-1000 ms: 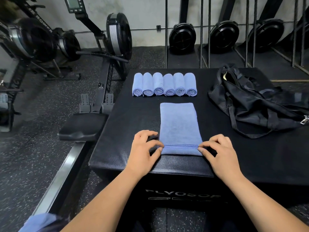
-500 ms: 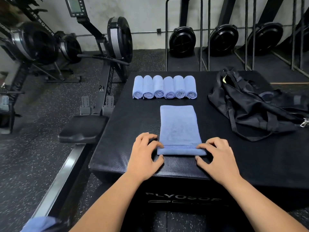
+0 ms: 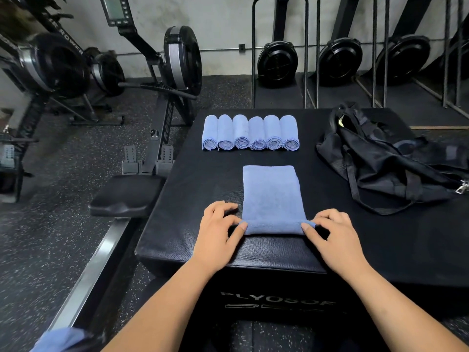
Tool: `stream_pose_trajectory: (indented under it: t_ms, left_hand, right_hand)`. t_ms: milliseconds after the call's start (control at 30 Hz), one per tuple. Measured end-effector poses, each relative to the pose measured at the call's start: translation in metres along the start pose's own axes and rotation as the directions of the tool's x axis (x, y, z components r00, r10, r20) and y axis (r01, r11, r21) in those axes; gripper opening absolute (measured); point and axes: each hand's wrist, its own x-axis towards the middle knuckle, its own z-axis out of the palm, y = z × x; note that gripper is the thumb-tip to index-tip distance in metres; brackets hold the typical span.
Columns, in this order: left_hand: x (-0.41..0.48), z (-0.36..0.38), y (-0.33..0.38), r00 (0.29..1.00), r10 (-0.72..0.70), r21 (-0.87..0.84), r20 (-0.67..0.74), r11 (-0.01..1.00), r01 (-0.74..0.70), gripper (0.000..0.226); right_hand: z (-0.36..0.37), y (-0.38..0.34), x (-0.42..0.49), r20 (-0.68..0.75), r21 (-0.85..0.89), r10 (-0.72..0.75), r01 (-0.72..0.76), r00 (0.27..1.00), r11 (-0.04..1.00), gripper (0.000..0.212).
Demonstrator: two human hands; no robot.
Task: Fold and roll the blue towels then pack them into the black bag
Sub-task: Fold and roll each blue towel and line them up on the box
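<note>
Soft cloth towel [image 3: 272, 196] on textured matt box [image 3: 177, 224].

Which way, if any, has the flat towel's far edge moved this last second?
Yes. The flat towel slid toward the person: the gap between its far edge and the row of rolled towels has widened.

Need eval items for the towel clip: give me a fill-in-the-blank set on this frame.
1. ___ rolled towels lie in a row on the far part of the black box.
2. The left hand and right hand pinch the folded towel at its ___ end.
3. The black bag lies to the ___ of the folded towel.
Missing: six; near; right.
</note>
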Motion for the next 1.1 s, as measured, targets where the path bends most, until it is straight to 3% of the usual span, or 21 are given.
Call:
stream_pose_trajectory:
  t_ms: [167, 267, 400, 533, 733, 833, 1100]
  left_hand:
    - [0.001, 0.002, 0.005, 0.996, -0.053, 0.019, -0.069, 0.998, 0.054, 0.026]
    - [0.001, 0.002, 0.007, 0.989, 0.012, 0.062, -0.144, 0.998, -0.003, 0.014]
    - [-0.001, 0.002, 0.008, 0.983, 0.108, 0.097, -0.148, 0.991, -0.094, 0.006]
    - [-0.003, 0.005, 0.007, 0.975, 0.134, 0.165, -0.175, 0.981, -0.105, 0.008]
    - [-0.003, 0.004, 0.007, 0.989, 0.116, 0.185, -0.094, 0.978, -0.097, 0.034]
    - [-0.003, 0.004, 0.006, 0.993, 0.097, 0.195, -0.072, 0.977, -0.082, 0.036]
    - [-0.002, 0.005, 0.002, 0.996, 0.033, 0.159, -0.081, 0.987, -0.020, 0.029]
  right_hand:
    - [-0.002, -0.007, -0.001, -0.015, -0.004, 0.043, -0.043, 0.999, 0.999, 0.015]
    - [-0.004, -0.011, -0.004, -0.070, 0.038, 0.039, -0.036, 0.997, 0.999, 0.025]
    - [-0.001, -0.014, -0.010, -0.123, -0.044, -0.092, 0.087, 0.988, 0.995, 0.013]
    - [0.001, -0.015, -0.010, -0.159, -0.123, -0.121, 0.102, 0.980, 0.987, 0.014]
    - [0.002, -0.012, -0.008, -0.095, -0.131, -0.123, 0.110, 0.988, 0.985, 0.036]
    - [0.001, -0.011, -0.007, -0.062, -0.138, -0.101, 0.092, 0.993, 0.986, 0.043]
    - [0.001, -0.006, -0.004, -0.031, -0.090, -0.055, 0.052, 0.998, 0.995, 0.031]
